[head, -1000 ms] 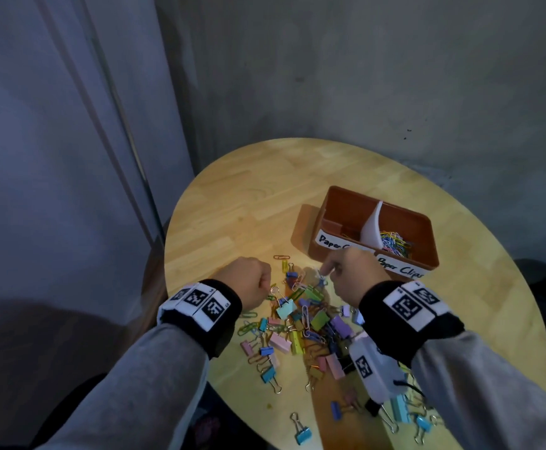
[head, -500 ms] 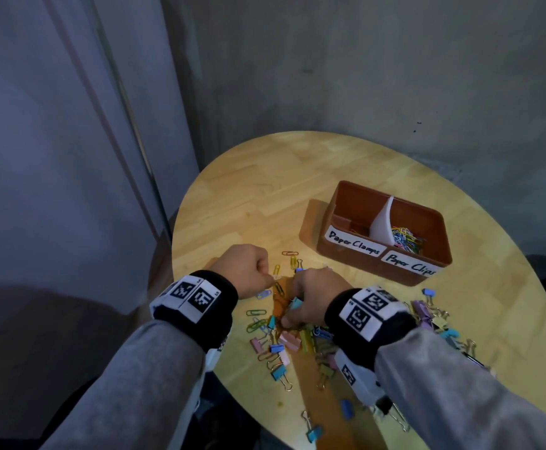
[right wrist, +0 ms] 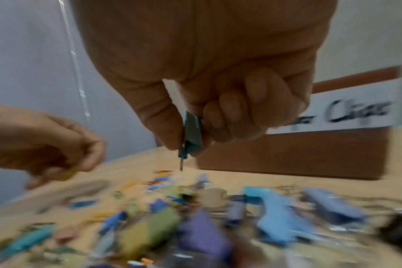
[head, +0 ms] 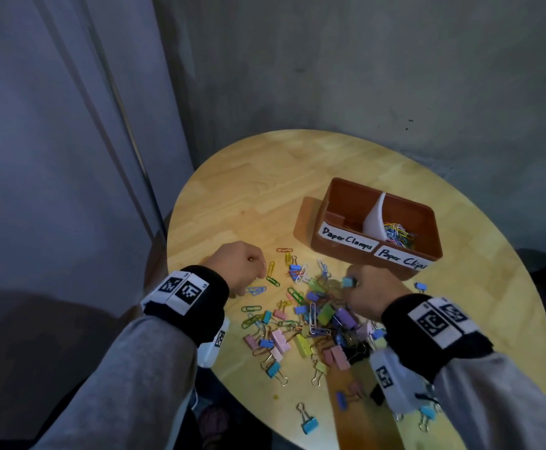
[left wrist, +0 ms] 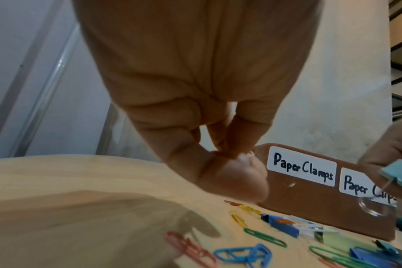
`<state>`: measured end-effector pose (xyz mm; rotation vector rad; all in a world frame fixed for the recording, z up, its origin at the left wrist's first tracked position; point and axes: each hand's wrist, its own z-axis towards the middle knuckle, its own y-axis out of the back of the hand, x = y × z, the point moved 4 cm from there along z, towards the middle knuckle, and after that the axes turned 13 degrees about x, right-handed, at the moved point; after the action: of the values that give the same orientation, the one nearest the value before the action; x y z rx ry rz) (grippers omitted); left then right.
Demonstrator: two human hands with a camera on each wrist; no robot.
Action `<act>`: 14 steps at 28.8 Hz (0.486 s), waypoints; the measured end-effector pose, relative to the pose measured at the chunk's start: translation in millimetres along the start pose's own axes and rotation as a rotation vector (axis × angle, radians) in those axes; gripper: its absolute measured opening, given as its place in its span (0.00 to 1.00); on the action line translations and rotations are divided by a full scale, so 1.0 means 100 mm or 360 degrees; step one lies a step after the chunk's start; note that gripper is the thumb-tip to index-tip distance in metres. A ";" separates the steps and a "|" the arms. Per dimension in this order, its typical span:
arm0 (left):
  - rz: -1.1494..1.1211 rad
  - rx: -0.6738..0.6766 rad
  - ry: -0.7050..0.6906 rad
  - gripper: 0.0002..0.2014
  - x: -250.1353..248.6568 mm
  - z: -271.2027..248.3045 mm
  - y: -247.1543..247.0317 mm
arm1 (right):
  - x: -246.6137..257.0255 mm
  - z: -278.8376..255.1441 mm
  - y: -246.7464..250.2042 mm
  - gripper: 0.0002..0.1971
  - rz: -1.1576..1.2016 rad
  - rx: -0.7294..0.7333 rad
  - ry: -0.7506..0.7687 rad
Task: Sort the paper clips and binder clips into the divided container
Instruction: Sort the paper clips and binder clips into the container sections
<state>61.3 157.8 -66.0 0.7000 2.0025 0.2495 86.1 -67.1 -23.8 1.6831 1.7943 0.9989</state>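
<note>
A brown divided container [head: 328, 203] stands on the round wooden table, labelled "Paper Clamps" on the left and "Paper Clips" on the right. Coloured paper clips [head: 398, 235] lie in its right compartment. A mixed pile of paper clips and binder clips [head: 314, 319] is spread in front of it. My right hand [head: 356, 286] is raised over the pile just before the container, pinching a light-blue binder clip [right wrist: 192, 130] between thumb and forefinger. My left hand [head: 260, 271] hovers left of the pile with its fingertips pinched on what looks like a yellow paper clip [right wrist: 68, 174].
A white divider [head: 374, 219] splits the container. Loose binder clips [head: 309, 422] lie near the table's front edge [head: 265, 414]. Grey walls close in behind and to the left. Bare wood [head: 249, 196] stretches left of the container.
My right hand dipped into the pile, then lifted out to the right holding the light-blue binder clip. The left hand stayed pinched beside the pile.
</note>
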 end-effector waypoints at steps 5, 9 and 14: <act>-0.0018 -0.0004 0.0064 0.16 -0.01 -0.03 -0.01 | -0.17 -0.01 0.04 0.15 -0.0091 0.0027 -0.0169; -0.0285 -0.0038 0.0096 0.18 0.04 -0.03 -0.02 | 0.24 -0.05 0.06 0.10 -0.0113 -0.0189 0.0024; -0.0364 -0.0063 0.0139 0.16 0.07 -0.04 -0.04 | 0.65 0.08 -0.09 0.06 -0.0242 -0.0046 0.0138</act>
<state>53.9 159.4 -70.9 0.4364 2.1339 0.1851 78.3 -1.4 -27.6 1.4823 1.9219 1.0401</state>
